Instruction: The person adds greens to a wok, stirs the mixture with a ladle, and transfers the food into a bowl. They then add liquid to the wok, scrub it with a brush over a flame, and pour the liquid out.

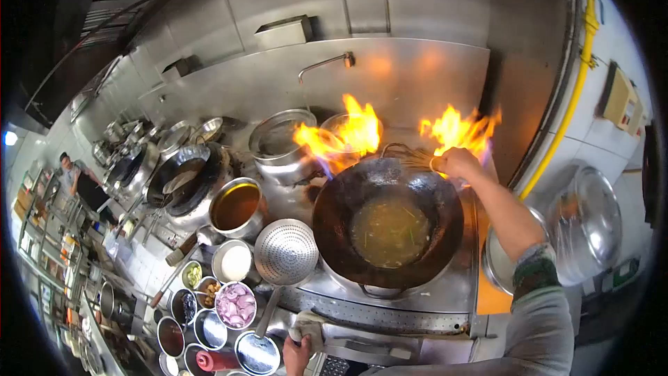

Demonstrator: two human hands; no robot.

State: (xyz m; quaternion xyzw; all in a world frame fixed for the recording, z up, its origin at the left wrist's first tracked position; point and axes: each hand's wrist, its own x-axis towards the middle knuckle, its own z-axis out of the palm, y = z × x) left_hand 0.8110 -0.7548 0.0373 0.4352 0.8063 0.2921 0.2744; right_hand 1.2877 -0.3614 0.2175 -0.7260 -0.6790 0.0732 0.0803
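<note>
A dark wok (pixel 334 237) sits on the burner, holding cloudy yellowish liquid (pixel 390 231) with a few green strips in it. Flames rise behind its far rim. Above that rim on the right, my right hand (pixel 459 165) is closed around what looks like a bamboo wok brush (pixel 416 159), its bristles pointing left. My left hand (pixel 297 358) is low at the stove's front edge, fingers closed on a greyish folded cloth (pixel 311 334). Close by, a perforated strainer ladle (pixel 285 252) lies with its handle running down toward that hand.
Left of the wok are a pot of brown oil (pixel 237 206), a bowl of chopped onion (pixel 236 305), several seasoning bowls and a red bottle (pixel 216 360). A lidded pot (pixel 278 141) and a water tap (pixel 325 64) are behind. Another person (pixel 82 184) stands far left.
</note>
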